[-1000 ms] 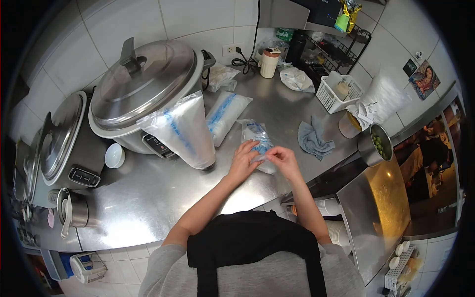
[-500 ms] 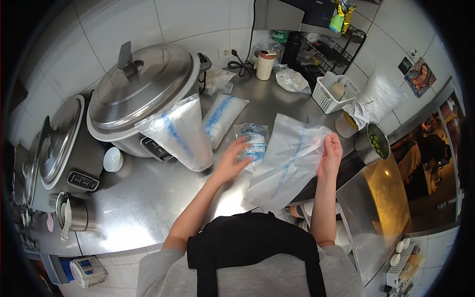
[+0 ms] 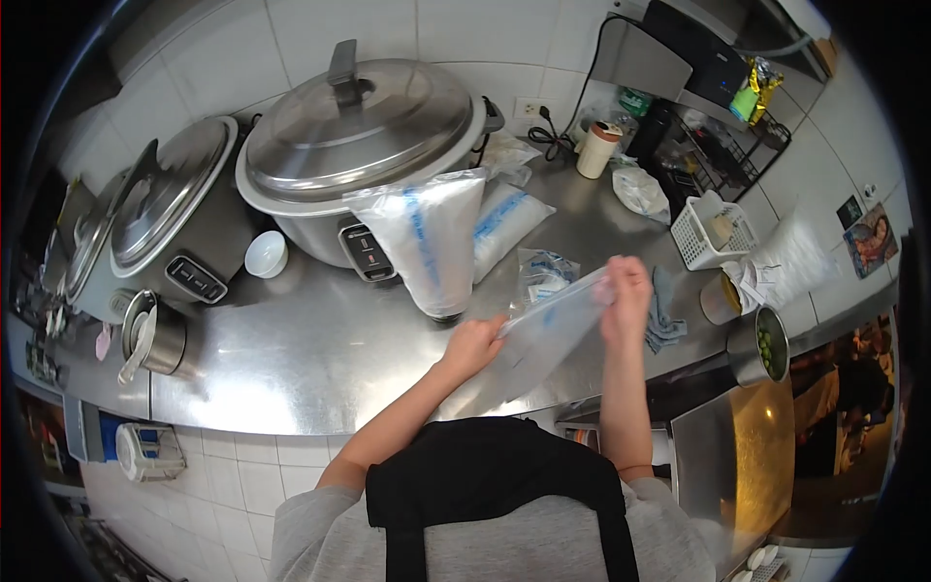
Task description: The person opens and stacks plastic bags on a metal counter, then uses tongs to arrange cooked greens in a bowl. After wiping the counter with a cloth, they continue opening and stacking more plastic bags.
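A translucent plastic bag with faint blue print is stretched between my two hands above the steel counter. My left hand is closed at the bag's left upper edge. At its right upper corner, my right hand pinches the plastic. Just behind the bag lies a clear packet with blue lettering. Left of it, a bag-lined holder stands upright, the bag flaring wide at the top and a dark base showing below. Another blue-printed bag lies behind that.
A large rice cooker and a smaller one line the wall. Near them are a white bowl and a metal pot. On the right are a grey cloth, a white basket and a pot of green fruit.
My left hand has gone from spread fingers to gripping the bag's edge. The bag has turned and is pulled taut between both hands. The camera view has shifted, uncovering the grey cloth.
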A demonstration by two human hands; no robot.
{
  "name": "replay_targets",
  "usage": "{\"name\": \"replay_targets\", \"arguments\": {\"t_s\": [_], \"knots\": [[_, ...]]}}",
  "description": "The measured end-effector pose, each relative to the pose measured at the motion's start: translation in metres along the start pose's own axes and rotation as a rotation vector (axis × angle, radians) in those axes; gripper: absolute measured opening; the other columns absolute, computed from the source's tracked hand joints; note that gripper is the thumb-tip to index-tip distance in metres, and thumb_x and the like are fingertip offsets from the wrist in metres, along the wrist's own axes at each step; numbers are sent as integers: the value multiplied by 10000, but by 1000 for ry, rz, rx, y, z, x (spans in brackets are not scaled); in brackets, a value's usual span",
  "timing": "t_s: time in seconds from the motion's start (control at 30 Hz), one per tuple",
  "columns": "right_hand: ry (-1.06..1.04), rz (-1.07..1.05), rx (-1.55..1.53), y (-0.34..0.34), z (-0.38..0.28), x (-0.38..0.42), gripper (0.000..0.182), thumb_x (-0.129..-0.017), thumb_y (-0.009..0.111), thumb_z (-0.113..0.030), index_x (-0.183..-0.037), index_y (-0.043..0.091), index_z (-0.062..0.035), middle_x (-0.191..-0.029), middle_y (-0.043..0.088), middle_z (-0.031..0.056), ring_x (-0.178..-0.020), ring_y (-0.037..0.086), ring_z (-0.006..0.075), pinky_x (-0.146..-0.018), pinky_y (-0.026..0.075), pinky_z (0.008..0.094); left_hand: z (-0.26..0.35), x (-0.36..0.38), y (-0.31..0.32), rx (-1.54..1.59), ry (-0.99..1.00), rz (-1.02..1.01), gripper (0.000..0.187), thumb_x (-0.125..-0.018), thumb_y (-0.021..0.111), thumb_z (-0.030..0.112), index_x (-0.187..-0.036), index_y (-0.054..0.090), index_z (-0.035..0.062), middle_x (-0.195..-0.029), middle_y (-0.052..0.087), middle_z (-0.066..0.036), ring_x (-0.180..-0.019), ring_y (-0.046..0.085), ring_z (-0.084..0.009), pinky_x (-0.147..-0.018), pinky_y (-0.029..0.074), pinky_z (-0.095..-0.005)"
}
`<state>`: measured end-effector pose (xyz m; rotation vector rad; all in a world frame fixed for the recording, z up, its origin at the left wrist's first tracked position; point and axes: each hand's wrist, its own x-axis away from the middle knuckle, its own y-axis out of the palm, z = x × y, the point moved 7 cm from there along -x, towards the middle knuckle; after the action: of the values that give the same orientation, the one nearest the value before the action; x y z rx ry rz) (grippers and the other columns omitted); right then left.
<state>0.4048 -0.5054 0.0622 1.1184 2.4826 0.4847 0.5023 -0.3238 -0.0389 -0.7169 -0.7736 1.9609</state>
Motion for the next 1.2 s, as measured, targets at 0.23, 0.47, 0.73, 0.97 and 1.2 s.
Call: {"name": "replay_targets", "arguments": {"t_s": [0.23, 0.47, 0.73, 0.97, 1.2], "knots": [[-402, 170, -8, -25, -96, -11, 146, -882, 546, -154, -828, 458, -51, -832, 614, 119, -735, 622, 166, -591, 517, 268, -63, 6, 59, 1397, -594, 8, 448, -858, 545, 170, -1259, 386, 50, -1079, 566, -79, -870, 598, -239, -729, 485, -395], [-328, -506, 306, 67, -48, 66, 131, -847, 565, -131, -821, 457, -62, -939, 620, 131, -990, 569, 252, -938, 362, 444, -9, -26, 10, 1271, -589, 159, 560, -910, 463, 278, -1369, 248, 41, -1331, 365, -96, -1226, 359, -208, -1008, 299, -362], [161, -1219, 658, 70, 96, 165, 114, -760, 596, -87, -751, 485, -111, -860, 620, -20, -978, 567, 168, -1047, 80, 565, -20, 18, 10, 1807, -556, -301, 624, -887, 424, 465, -1294, 372, -5, -1251, 463, -152, -1084, 493, -241, -943, 371, -373], [131, -998, 648, 69, 91, 127, 157, -750, 616, -75, -897, 567, -48, -816, 592, 38, -820, 576, 174, -863, 420, 382, -46, 17, -2, 986, -293, -113, 307, -824, 614, 88, -1098, 554, -38, -933, 646, -75, -799, 610, -127, -751, 478, -259], [122, -637, 840, 38, 89, 34, 118, -741, 651, -80, -831, 613, -15, -739, 598, 32, -662, 530, 109, -620, 431, 241, -51, 35, -17, 978, -290, -17, 226, -855, 558, 53, -1052, 564, -56, -933, 638, -69, -813, 608, -118, -741, 482, -252]]}}
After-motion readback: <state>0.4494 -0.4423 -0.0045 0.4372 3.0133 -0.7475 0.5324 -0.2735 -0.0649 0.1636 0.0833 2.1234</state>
